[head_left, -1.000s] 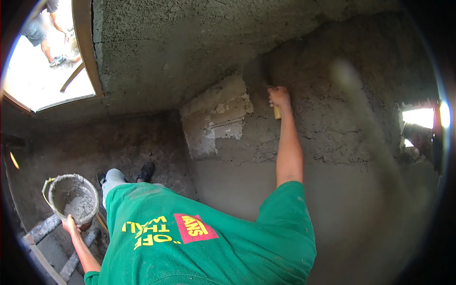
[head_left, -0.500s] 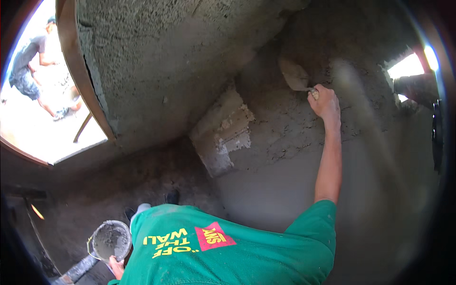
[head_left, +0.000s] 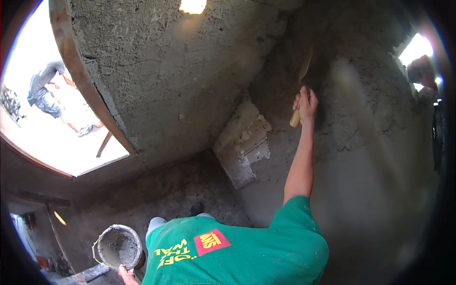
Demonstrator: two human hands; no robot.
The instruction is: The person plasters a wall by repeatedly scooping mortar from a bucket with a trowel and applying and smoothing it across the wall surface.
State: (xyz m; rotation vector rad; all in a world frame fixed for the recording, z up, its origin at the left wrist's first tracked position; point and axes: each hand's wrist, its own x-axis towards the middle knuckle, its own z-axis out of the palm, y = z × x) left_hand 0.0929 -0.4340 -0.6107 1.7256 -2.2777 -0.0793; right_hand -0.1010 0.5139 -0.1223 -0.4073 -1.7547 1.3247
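My right hand (head_left: 306,103), arm raised, is closed round the wooden handle of a trowel (head_left: 295,118); the blade points up, nearly edge-on, against the dark, rough plastered wall (head_left: 346,118). Whether it touches the wall I cannot tell. A pale, patchy strip (head_left: 240,142) lies left of it. At the lower left, my left hand (head_left: 126,274) grips the rim of a grey bucket (head_left: 139,256) with a yellowish handle, holding wet grey mortar (head_left: 116,244).
A wood-framed opening (head_left: 66,33) at upper left shows a bent-over person (head_left: 45,88) outside. Small bright openings (head_left: 413,50) are at top and right. A horizontal bar (head_left: 90,274) lies below the bucket. My foot (head_left: 196,208) is on the dark floor (head_left: 185,180).
My right hand with the trowel rose and went right, then back left, the blade turning edge-on. The view has shifted, revealing a bright spot at top. The person outside is bent differently.
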